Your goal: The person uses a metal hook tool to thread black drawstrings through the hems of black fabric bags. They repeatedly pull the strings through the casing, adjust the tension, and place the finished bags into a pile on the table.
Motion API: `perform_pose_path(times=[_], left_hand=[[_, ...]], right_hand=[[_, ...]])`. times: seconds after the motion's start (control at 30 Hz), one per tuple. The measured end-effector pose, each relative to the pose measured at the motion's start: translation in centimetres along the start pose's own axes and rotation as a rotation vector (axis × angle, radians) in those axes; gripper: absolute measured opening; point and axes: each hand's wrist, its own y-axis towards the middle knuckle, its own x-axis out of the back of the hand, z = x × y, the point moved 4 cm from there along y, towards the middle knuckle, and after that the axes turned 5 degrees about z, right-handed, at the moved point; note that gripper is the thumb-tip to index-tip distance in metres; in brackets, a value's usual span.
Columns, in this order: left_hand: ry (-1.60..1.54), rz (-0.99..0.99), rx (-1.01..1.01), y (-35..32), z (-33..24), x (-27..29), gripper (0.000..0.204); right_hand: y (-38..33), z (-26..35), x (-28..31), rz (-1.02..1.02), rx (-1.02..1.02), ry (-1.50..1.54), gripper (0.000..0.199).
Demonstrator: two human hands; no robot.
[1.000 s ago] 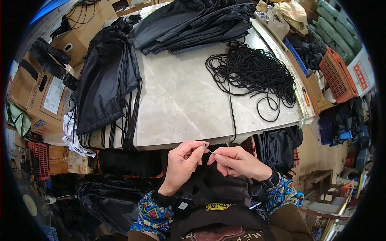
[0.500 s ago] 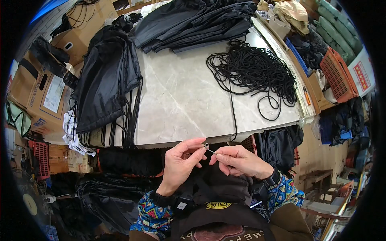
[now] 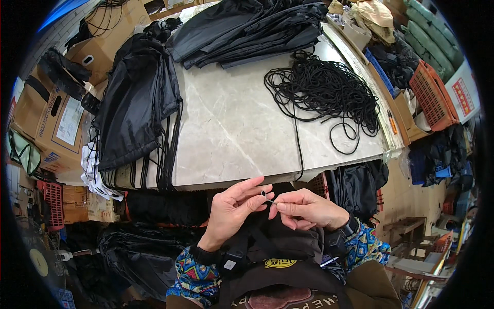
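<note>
- Thin looped rod (image 3: pixel 269 199) sits between your two hands, just off the table's near edge, over your lap side; too small to tell its exact make.
- Long axis slants: looped end up and left, at your left fingertips; plain end down and right, into your right fingers. Neither hand is clearly nearer; you have one at each end.
- Right hand (image 3: pixel 309 208): thumb and forefinger pinched on the rod's lower end.
- Left hand (image 3: pixel 234 206): thumb and fingertips spread about the loop; you cannot tell whether they grip it.
- Table (image 3: pixel 221 129) ahead: heaped black cord (image 3: pixel 329 95) toward its right edge, one strand running to the near edge.
- Black drawstring bags (image 3: pixel 136 108) along the left edge, cords hanging over the near-left corner; black fabric pile (image 3: pixel 252 38) at the far edge.
- Containers: blue crate (image 3: pixel 380 73) past the right edge, dark cloth beside or in it. Orange basket (image 3: pixel 433 98) farther right, contents unclear. Large cardboard box (image 3: pixel 33 123) beyond the left edge; you cannot see inside.
</note>
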Motion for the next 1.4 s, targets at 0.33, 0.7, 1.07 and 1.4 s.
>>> perform_pose_path(times=[0.33,0.7,1.07,1.4], left_hand=[[0.016,0.013,-0.027,0.0,-0.6,0.3,0.044],[-0.063,-0.043,0.035,0.1,-0.1,-0.5,0.050],[0.036,0.032,0.134,0.4,-0.4,-1.2,0.037],[-0.113,-0.166,-0.007,0.5,0.8,0.5,0.016]], right_hand=[[-0.7,0.3,-0.2,0.017,-0.011,-0.017,0.027],[-0.4,1.2,0.6,-0.212,0.305,-0.167,0.026],[0.1,2.2,0.1,-0.459,0.584,-0.694,0.015],[0.8,-0.7,0.9,-0.443,0.644,-0.016,0.015]])
